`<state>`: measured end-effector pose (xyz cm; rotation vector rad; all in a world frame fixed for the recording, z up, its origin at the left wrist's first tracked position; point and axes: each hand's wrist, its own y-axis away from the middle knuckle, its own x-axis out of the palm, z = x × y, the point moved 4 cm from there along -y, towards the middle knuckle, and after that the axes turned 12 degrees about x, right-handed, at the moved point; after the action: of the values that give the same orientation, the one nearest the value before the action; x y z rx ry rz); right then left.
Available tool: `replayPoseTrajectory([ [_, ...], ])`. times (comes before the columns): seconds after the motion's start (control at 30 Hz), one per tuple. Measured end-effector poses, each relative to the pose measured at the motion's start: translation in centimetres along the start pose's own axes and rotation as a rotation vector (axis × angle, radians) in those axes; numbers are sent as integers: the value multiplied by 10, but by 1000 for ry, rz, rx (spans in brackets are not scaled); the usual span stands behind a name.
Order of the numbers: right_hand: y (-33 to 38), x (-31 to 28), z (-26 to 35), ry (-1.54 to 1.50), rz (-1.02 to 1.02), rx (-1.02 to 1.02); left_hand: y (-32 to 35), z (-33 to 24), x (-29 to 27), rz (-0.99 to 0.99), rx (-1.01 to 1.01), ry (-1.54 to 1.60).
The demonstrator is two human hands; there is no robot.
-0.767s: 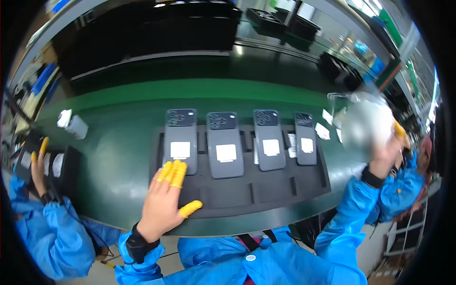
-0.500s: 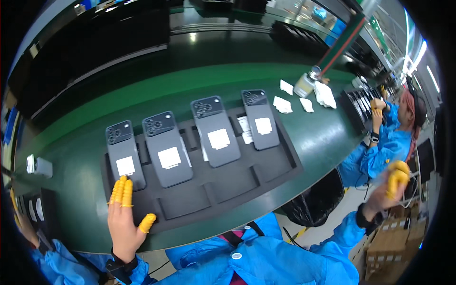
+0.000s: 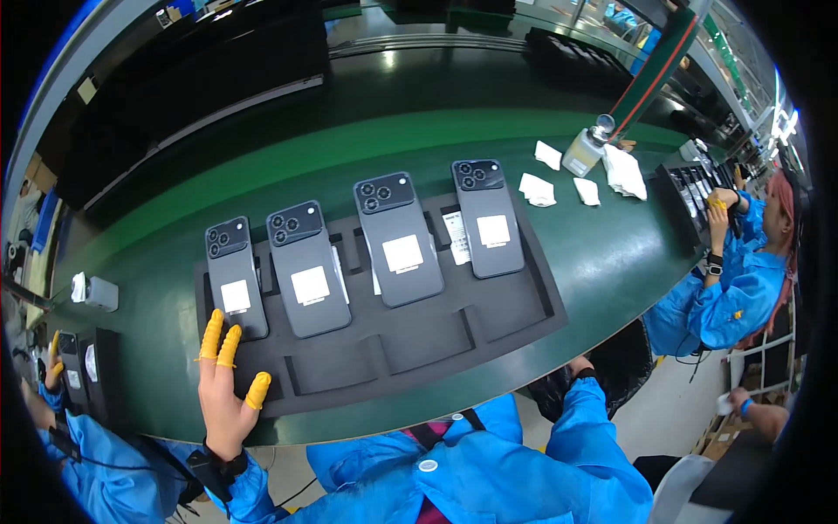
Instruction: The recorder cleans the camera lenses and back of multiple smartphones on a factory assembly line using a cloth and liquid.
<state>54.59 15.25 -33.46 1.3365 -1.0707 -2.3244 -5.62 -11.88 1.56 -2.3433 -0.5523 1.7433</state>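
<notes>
- Four grey phones (image 3: 398, 223) lie with backs up on the dark foam tray (image 3: 419, 347), in one row across the middle of the frame.
- Nearest to my left hand (image 3: 225, 403) is the leftmost phone (image 3: 230, 265), at the left of the frame; it lies just above my fingers, its lower end beside my two longest-reaching fingertips.
- Its long axis goes up the frame with a small lean, so the camera end points to the upper left and the lower end is toward me. My fingers point almost along this line.
- This left hand is spread and grasps nothing; the thumb stands apart from the fingers. Whether the fingertips in yellow covers (image 3: 210, 339) touch the phone or are only next to it, I cannot tell.
- My right hand (image 3: 580, 366) is at the lower right of the frame, by the black bag (image 3: 625, 351), well apart from this phone. Its fingers are mostly hidden, so I cannot tell if it holds something.
</notes>
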Motion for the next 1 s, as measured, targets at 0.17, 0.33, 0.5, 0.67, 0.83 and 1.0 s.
replayPoseTrajectory([
  [0.17,84,-34,49,-683,124,116,-5,4,8,-11,-12,55],
  [0.33,20,-75,-38,-1087,-261,145,-6,-3,5,-43,40,49],
  [0.5,128,-172,48,-1351,-1031,-410,-6,-18,4,-86,131,51],
  [0.67,193,-208,174,-886,-967,-868,-17,-64,20,-73,305,236],
  [0.83,217,-171,327,-73,-838,-1136,-17,-81,34,-17,435,93],
  [1.0,209,-151,376,368,-969,-1248,-19,-84,36,-18,439,113],
])
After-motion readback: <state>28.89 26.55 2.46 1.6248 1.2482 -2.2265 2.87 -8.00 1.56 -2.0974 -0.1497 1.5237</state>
